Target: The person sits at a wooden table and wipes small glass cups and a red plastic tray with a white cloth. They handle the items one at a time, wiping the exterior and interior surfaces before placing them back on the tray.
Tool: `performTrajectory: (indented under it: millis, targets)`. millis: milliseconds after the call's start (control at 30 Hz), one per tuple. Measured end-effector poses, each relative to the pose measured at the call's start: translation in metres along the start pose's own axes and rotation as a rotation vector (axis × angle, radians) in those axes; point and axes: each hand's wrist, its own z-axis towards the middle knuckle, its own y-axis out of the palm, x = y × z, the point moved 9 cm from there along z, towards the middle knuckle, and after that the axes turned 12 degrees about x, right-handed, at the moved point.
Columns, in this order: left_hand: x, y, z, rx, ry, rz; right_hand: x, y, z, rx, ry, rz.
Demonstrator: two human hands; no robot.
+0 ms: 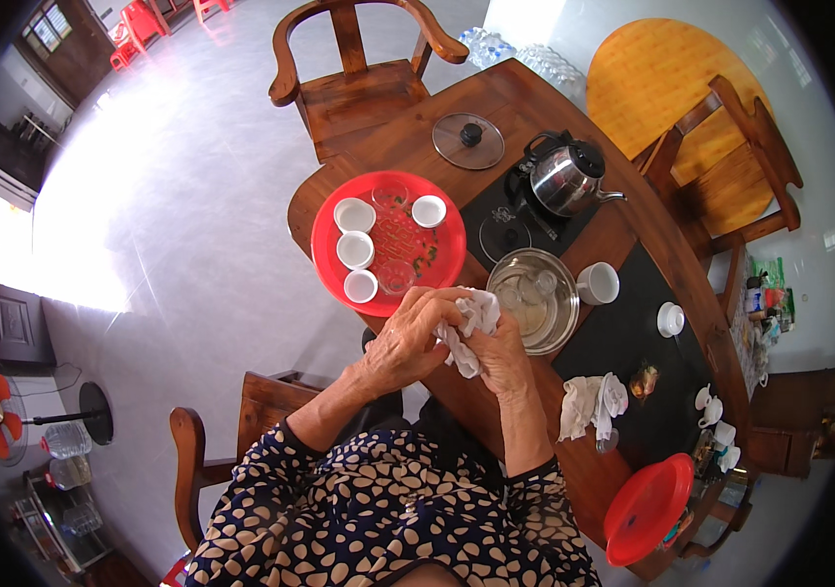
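My left hand [400, 342] and my right hand [504, 358] meet in front of me, fingers closed around a crumpled white cloth [477, 311]. Whether something sits inside its folds is hidden. Just beyond my right hand stands a round steel pot [570, 311] with water and small clear glass cups in it. A red round tray [332, 278] lies beyond my left hand. On it are several white cups [355, 249], two clear glass cups [396, 276] and some dark green bits.
A steel kettle [566, 180] stands on a black hob, near a glass lid [468, 141]. To the right are a white mug [599, 284], a lidded white cup [670, 319], a beige cloth [579, 407] and a red basin [649, 511]. Wooden chairs [364, 98] surround the table.
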Motion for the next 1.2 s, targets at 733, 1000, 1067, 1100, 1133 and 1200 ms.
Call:
performTrajectory:
  millis: [733, 1000, 1067, 1100, 1133, 1200]
  targets:
    - [-0.049, 0.028, -0.047, -0.486, -0.759, -0.822, -0.073, 0.043, -0.035, -0.147, -1.06, -0.915]
    - [-0.025, 0.013, -0.014, -0.143, -0.532, -0.692, 0.014, -0.006, -0.006, -0.253, 0.021, -0.302]
    - [-0.024, 0.01, -0.013, -0.066, -0.421, -0.672, 0.018, -0.006, -0.012, -0.272, 0.139, -0.285]
    - [-0.025, 0.011, -0.014, -0.083, -0.435, -0.667, 0.021, -0.006, -0.015, -0.281, 0.198, -0.276]
    - [-0.023, 0.012, -0.013, -0.1, -0.448, -0.661, 0.006, -0.008, -0.009, -0.251, -0.059, -0.436]
    - [-0.023, 0.016, -0.015, -0.18, -0.536, -0.655, -0.026, 0.0, -0.008, -0.177, -0.58, -0.74]
